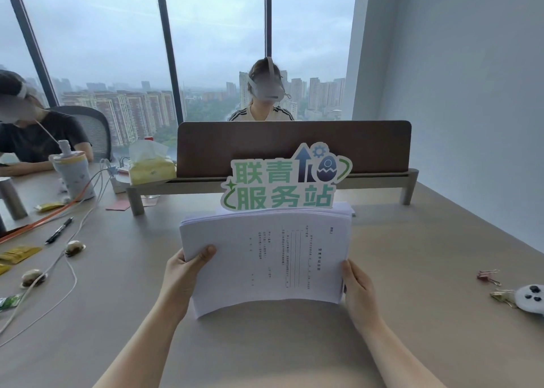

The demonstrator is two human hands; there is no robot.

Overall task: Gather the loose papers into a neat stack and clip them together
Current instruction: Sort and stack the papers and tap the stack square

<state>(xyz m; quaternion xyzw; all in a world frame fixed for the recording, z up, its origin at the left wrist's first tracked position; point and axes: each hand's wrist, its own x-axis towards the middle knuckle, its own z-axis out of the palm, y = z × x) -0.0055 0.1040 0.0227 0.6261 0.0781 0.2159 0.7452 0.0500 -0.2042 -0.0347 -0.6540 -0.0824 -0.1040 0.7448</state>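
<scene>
From the head view, I hold the papers in the middle of the frame, lifted off the table with the printed top sheet facing me. My left hand grips the stack's left edge, thumb curled over the top sheet and the other fingers hidden beneath. My right hand is on the right edge, fingers fairly straight and laid along the side; how much it wraps underneath I cannot tell. The sheets are roughly aligned, with the far edges fanned a little at the top.

Right behind the stack stands a sign in green and white, in front of a brown divider. At the right edge of the frame lie a pink clip, a gold clip and a white controller, the gold clip touching the controller. At the left are a pen, white cables, a bottle and a tissue box. Two people sit at the far side.
</scene>
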